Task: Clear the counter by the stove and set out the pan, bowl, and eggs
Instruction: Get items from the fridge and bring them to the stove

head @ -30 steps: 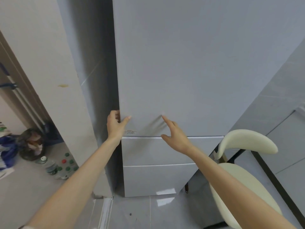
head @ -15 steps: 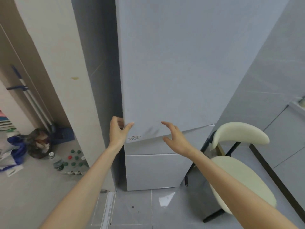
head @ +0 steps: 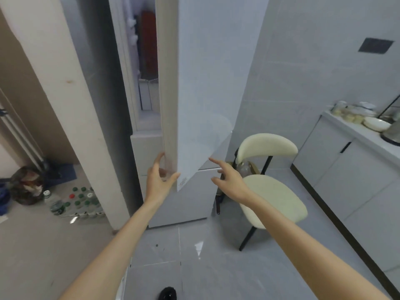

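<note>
While the left hand grips the fridge door at its lower corner, with the fingers behind the edge and the thumb on the front face, the door stands partly open. Through the gap a narrow part of the fridge inside shows, with something dark red; it is too blurred to tell more. The right hand holds nothing, its fingers spread loosely, with the index finger pointing at the lower edge of the door. A cream chair stands just beside the fridge. At far right, a white bowl sits on the counter among small pale things. Green-capped bottles stand on the floor at left.
</note>
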Action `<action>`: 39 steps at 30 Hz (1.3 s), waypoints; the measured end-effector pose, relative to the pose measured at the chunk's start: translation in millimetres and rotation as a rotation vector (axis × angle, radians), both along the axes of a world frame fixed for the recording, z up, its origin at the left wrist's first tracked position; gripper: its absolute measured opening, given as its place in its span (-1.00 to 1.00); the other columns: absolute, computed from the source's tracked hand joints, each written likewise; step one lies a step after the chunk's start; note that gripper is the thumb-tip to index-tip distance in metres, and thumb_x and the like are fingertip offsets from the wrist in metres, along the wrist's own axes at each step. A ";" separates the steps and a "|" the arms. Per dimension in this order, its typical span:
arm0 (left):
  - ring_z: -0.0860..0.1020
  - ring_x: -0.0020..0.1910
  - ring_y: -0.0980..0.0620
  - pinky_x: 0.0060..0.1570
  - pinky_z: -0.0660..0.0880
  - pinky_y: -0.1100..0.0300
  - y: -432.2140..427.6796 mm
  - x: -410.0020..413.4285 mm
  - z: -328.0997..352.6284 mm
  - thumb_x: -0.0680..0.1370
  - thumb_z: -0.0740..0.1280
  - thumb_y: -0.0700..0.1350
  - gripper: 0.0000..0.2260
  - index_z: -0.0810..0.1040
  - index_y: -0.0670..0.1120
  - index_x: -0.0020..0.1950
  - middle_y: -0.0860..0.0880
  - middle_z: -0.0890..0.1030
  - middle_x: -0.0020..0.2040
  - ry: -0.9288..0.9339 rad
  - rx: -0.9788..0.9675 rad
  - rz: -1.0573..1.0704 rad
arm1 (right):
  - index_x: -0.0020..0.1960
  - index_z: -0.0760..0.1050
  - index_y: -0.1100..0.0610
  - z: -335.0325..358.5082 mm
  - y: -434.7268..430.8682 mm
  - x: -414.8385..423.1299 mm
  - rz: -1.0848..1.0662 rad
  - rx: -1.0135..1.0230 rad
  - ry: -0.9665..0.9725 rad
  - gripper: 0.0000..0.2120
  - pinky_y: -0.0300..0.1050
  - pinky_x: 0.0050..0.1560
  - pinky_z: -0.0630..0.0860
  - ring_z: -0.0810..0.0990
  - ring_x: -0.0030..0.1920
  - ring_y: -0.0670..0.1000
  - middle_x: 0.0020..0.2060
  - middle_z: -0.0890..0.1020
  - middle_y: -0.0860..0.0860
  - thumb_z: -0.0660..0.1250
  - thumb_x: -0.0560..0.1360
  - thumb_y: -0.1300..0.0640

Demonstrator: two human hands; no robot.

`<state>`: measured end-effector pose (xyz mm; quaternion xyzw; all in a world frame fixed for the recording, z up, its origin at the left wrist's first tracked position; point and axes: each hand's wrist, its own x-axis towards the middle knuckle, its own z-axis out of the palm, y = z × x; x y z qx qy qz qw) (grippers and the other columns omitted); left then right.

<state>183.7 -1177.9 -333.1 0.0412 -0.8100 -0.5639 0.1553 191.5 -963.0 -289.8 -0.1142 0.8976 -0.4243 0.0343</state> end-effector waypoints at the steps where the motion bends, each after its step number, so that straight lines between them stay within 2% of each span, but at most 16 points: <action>1: 0.43 -0.09 0.13 -0.10 0.40 0.39 8.6 8.8 -3.9 0.45 0.46 -0.09 -0.34 0.24 0.09 0.46 -0.05 0.43 -0.02 -0.004 -0.012 -0.020 | 0.49 0.18 -0.09 1.0 8.7 9.7 0.006 -0.014 -0.025 -0.45 -0.14 0.27 0.33 0.34 0.39 0.01 0.46 0.28 -0.06 0.23 0.56 0.19; 3: 0.42 -0.01 0.10 -0.03 0.41 0.32 27.1 25.2 -6.6 0.46 0.45 -0.07 -0.43 0.31 0.12 0.41 -0.04 0.39 0.04 -0.016 -0.023 -0.079 | 0.50 0.16 -0.14 2.9 27.4 29.1 0.003 -0.063 -0.069 -0.42 -0.10 0.32 0.31 0.30 0.42 0.01 0.48 0.25 -0.09 0.24 0.56 0.19; 5: 0.45 -0.04 0.10 -0.02 0.42 0.26 44.7 36.0 -2.6 0.49 0.41 -0.11 -0.58 0.42 0.13 0.31 -0.04 0.42 0.02 -0.005 -0.015 -0.153 | 0.50 0.15 -0.14 4.2 42.7 43.1 -0.004 -0.101 -0.081 -0.39 -0.10 0.33 0.32 0.29 0.43 0.01 0.48 0.24 -0.11 0.27 0.54 0.20; 8: 0.49 -0.16 0.19 -0.13 0.39 0.47 74.1 44.0 8.0 0.55 0.33 -0.16 -0.76 0.55 0.06 0.18 0.03 0.47 -0.10 0.027 -0.056 -0.267 | 0.50 0.16 -0.12 5.7 64.2 62.8 -0.047 -0.168 -0.068 -0.33 -0.12 0.26 0.38 0.32 0.40 -0.01 0.43 0.30 -0.15 0.34 0.49 0.20; 10: 0.50 -0.14 0.23 -0.17 0.35 0.60 94.3 44.4 14.4 0.56 0.31 -0.14 -0.77 0.57 0.04 0.19 0.06 0.47 -0.06 0.027 -0.112 -0.354 | 0.49 0.17 -0.09 3.9 79.4 74.4 -0.116 -0.253 -0.050 -0.30 -0.12 0.25 0.45 0.38 0.34 -0.06 0.35 0.38 -0.18 0.39 0.45 0.22; 11: 0.50 -0.12 0.24 -0.17 0.35 0.61 108.0 42.9 18.3 0.56 0.30 -0.14 -0.76 0.56 0.05 0.21 0.03 0.49 -0.03 0.022 -0.128 -0.398 | 0.48 0.18 -0.07 3.4 90.7 80.7 -0.168 -0.295 -0.041 -0.30 -0.21 0.18 0.48 0.41 0.28 -0.11 0.28 0.42 -0.21 0.39 0.45 0.24; 13: 0.51 -0.11 0.25 -0.16 0.37 0.59 126.9 38.4 24.9 0.57 0.28 -0.17 -0.73 0.53 0.03 0.25 -0.03 0.52 0.05 0.013 -0.145 -0.458 | 0.46 0.17 -0.06 2.9 106.9 87.8 -0.264 -0.345 -0.028 -0.33 -0.40 -0.03 0.49 0.43 0.16 -0.19 0.12 0.42 -0.33 0.37 0.47 0.27; 15: 0.52 -0.07 0.17 -0.07 0.40 0.49 145.7 35.0 33.1 0.57 0.27 -0.21 -0.70 0.50 0.01 0.29 -0.05 0.53 0.10 0.000 -0.163 -0.517 | 0.48 0.13 -0.03 3.3 127.4 91.4 -0.346 -0.366 -0.018 -0.33 -0.47 -0.07 0.46 0.41 0.16 -0.18 0.10 0.41 -0.31 0.34 0.49 0.29; 18: 0.52 0.04 0.05 0.07 0.43 0.26 169.1 28.9 43.6 0.57 0.26 -0.20 -0.66 0.47 0.03 0.33 -0.04 0.52 0.15 0.010 -0.200 -0.610 | 0.51 0.07 0.01 6.1 157.4 89.9 -0.418 -0.344 -0.024 -0.30 -0.31 0.12 0.38 0.37 0.23 -0.12 0.22 0.36 -0.16 0.31 0.49 0.32; 22: 0.50 0.08 0.05 -0.01 0.41 0.33 194.1 18.9 63.7 0.57 0.26 -0.18 -0.62 0.43 0.05 0.37 0.00 0.50 0.16 0.061 -0.221 -0.734 | 0.54 0.00 0.03 13.1 191.4 78.4 -0.534 -0.399 -0.052 -0.25 -0.16 0.23 0.36 0.32 0.32 -0.07 0.39 0.29 -0.05 0.29 0.50 0.36; 25: 0.49 -0.01 0.17 -0.01 0.40 0.31 206.4 10.6 77.5 0.57 0.27 -0.18 -0.62 0.43 0.05 0.37 0.02 0.50 0.16 0.097 -0.220 -0.784 | 0.55 0.00 0.02 12.3 217.1 65.5 -0.563 -0.410 -0.100 -0.25 -0.04 0.29 0.33 0.25 0.45 0.04 0.49 0.20 -0.05 0.26 0.49 0.36; 27: 0.48 -0.03 0.25 -0.07 0.38 0.41 211.0 3.9 83.9 0.57 0.27 -0.18 -0.63 0.43 0.06 0.36 0.03 0.51 0.16 0.128 -0.238 -0.810 | 0.55 0.00 -0.01 7.2 230.9 57.4 -0.580 -0.383 -0.137 -0.24 -0.04 0.28 0.31 0.22 0.48 0.05 0.53 0.16 -0.04 0.26 0.47 0.31; 29: 0.48 -0.01 0.27 -0.11 0.39 0.50 214.1 -3.0 90.0 0.57 0.26 -0.17 -0.64 0.44 0.07 0.35 0.03 0.53 0.16 0.157 -0.238 -0.829 | 0.55 0.01 0.00 4.0 234.7 51.5 -0.635 -0.389 -0.134 -0.25 0.00 0.36 0.30 0.24 0.47 0.06 0.53 0.16 -0.02 0.28 0.46 0.26; 31: 0.48 0.01 0.29 -0.12 0.39 0.54 214.6 -10.0 97.7 0.59 0.25 -0.14 -0.67 0.45 0.09 0.34 0.04 0.55 0.15 0.205 -0.215 -0.827 | 0.54 0.07 0.07 8.6 227.5 53.5 -0.751 -0.345 -0.044 -0.32 0.06 0.39 0.32 0.32 0.42 0.09 0.50 0.22 0.01 0.27 0.50 0.27; 34: 0.49 0.00 0.33 -0.14 0.39 0.55 211.0 -24.3 121.5 0.60 0.24 -0.07 -0.72 0.46 0.13 0.30 0.13 0.56 0.09 0.332 -0.154 -0.782 | 0.42 0.29 0.09 25.8 212.8 54.8 -0.876 -0.202 0.247 -0.52 0.00 0.26 0.46 0.48 0.27 0.08 0.35 0.42 0.05 0.21 0.53 0.32; 39: 0.48 -0.16 0.27 -0.20 0.39 0.47 203.9 -64.1 177.1 0.60 0.24 -0.10 -0.80 0.51 0.08 0.20 0.19 0.52 -0.10 0.628 -0.101 -0.655 | 0.20 0.48 0.14 104.2 181.2 38.0 -0.764 0.021 0.812 -0.67 -0.19 0.05 0.51 0.55 0.01 -0.02 0.00 0.54 0.00 0.25 0.48 0.38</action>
